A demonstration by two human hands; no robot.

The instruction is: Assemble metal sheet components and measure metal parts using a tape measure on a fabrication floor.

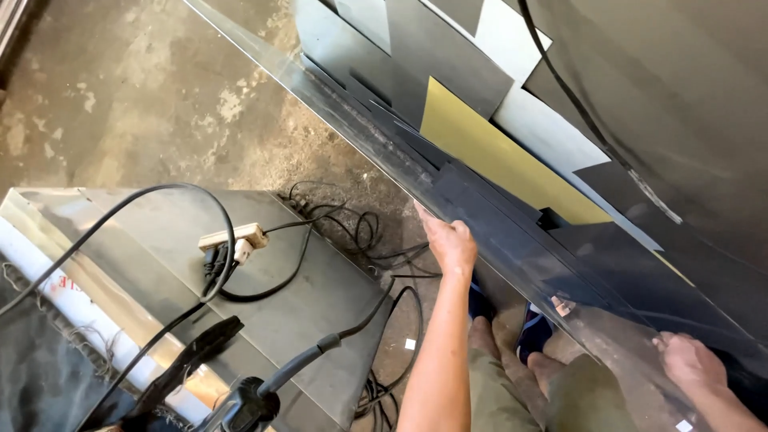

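A bare concrete floor (144, 88), stained and patched with pale marks, is seen across the upper left. A grey metal bench (320, 296) stands at the lower left, and a wooden power strip (234, 238) is laid near its upper edge, with black cables (360, 240) trailed off its right edge onto the floor. Daylight is reflected off the bench's left corner.

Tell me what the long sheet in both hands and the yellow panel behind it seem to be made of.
Long sheet: probably thin polished metal, going by its mirror-like glare and sharp straight edge. Yellow panel: flat with a matte, even colour, perhaps coated metal or laminate; the look leaves it open.
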